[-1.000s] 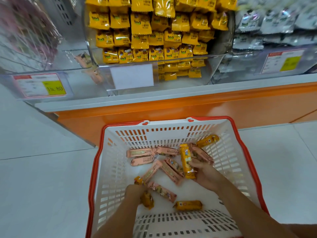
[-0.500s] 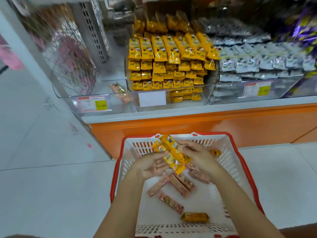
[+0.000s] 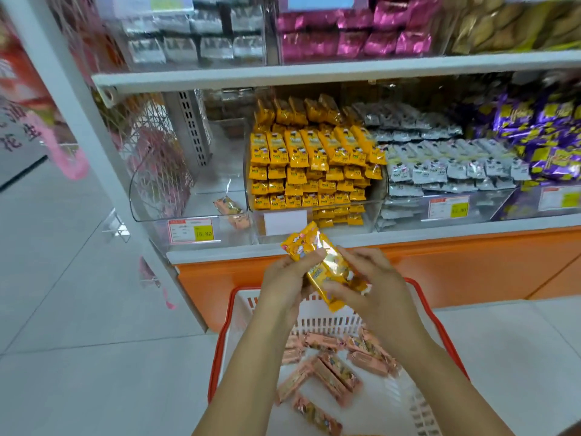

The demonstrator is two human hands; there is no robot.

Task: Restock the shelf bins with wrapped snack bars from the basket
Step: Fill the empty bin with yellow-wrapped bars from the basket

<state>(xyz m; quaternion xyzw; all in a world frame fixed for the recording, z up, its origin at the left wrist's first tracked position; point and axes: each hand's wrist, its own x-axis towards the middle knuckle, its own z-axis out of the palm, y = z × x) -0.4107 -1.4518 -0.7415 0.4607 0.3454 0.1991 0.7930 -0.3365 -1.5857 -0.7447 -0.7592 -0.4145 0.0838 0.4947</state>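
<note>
At mid-frame, both hands hold a small bunch of yellow snack bars [image 3: 327, 270], long flat packs in glossy, crinkled foil that catches the light, tilted from upper left to lower right above the basket [image 3: 216, 360]. The left hand [image 3: 284, 278] has its fingers curled round the upper end, thumb on top. The right hand [image 3: 374, 283] grasps the lower end, fingers wrapped underneath. Both forearms rise from the bottom edge. The basket is white slotted plastic with a red rim, and slim pink bars [image 3: 333, 372] lie scattered on its floor. Above, a clear curved plastic bin holds tidy rows of yellow packs [image 3: 314, 165]. The clear bin [image 3: 195, 171] to its left holds a few pink bars. Silver packs [image 3: 440, 166] fill the bin to the right.
</note>
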